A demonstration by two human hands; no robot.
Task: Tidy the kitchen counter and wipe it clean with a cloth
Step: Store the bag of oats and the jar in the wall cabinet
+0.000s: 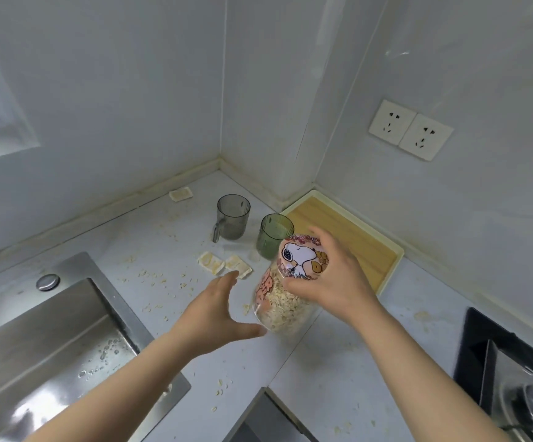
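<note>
A clear jar of oat flakes (279, 306) with a cartoon-dog lid (300, 255) stands tilted on the grey counter (169, 250). My right hand (335, 275) grips the jar around its lid and neck. To the jar's left my left hand (217, 314) is open, thumb tip touching the lower glass, fingers spread and apart from it. Oat flakes lie scattered over the counter. Two small yellowish packets (223, 264) rest just beyond my left fingertips. A third packet (180, 194) lies by the back wall. No cloth is in sight.
A grey transparent mug (231, 216) and a green cup (273, 236) stand behind the jar. A wooden tray with a cream rim (354, 237) fills the corner. The steel sink (45, 349) is at the left, a black stove (510, 371) at the right, wall sockets (410, 129) above.
</note>
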